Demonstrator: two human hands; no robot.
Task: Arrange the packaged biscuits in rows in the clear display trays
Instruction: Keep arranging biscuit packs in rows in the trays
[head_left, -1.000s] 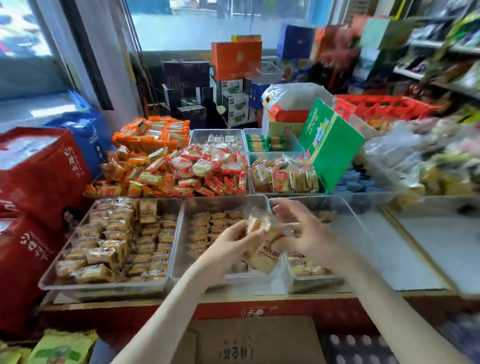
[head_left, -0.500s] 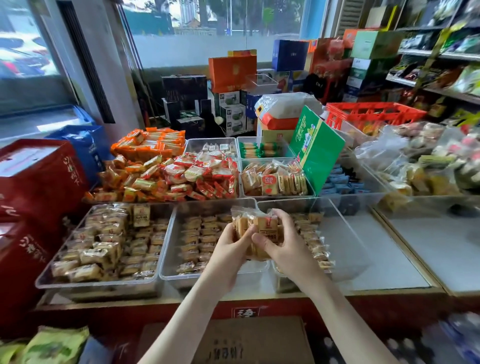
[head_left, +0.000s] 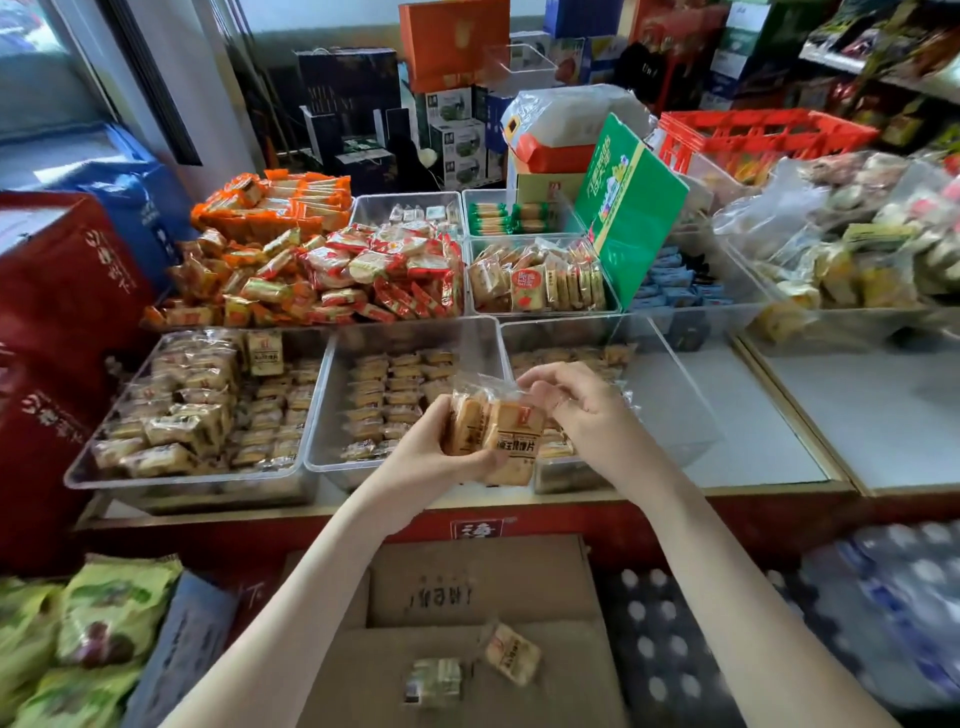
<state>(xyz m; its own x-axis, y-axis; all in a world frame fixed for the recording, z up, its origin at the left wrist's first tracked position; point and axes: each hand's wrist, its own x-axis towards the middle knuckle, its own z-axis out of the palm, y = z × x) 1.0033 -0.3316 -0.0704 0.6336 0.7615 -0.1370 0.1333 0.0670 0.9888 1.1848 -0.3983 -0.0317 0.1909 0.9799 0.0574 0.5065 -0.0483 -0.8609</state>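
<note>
Task's thing: a handful of small clear-wrapped tan biscuit packets (head_left: 493, 431), held in the air above the near edge of the table (head_left: 753, 415), over the seam between two trays.
Left hand (head_left: 431, 460): its grip is closed round the handful from below and from the left, thumb across the front.
Right hand (head_left: 592, 415): fingers curled, pinching the crinkled wrapper at the handful's upper right corner; which packet it has is hard to tell.
How the packets lie: on edge and side by side, printed faces towards the camera, long axes running near to far with a slight tilt; the stack itself runs left to right.
Key relation: the right-hand clear plastic display tray (head_left: 670, 395) lies just behind and to the right of the handful, directly under the right hand, so that hand is the nearer one. A row of matching packets (head_left: 571, 356) lines its far and left side; the rest of its floor is bare.
Middle clear display tray (head_left: 415, 338): just behind and to the left, nearer the left hand, already holding several neat rows (head_left: 395, 395).
Left clear display tray (head_left: 197, 483): well to the left, packed fuller and more loosely.
Judgement: the next packet probably goes down into the right tray, turned to match the row there.
Below: a brown cardboard box (head_left: 483, 587) with two loose packets (head_left: 511, 652) lying on it.
</note>
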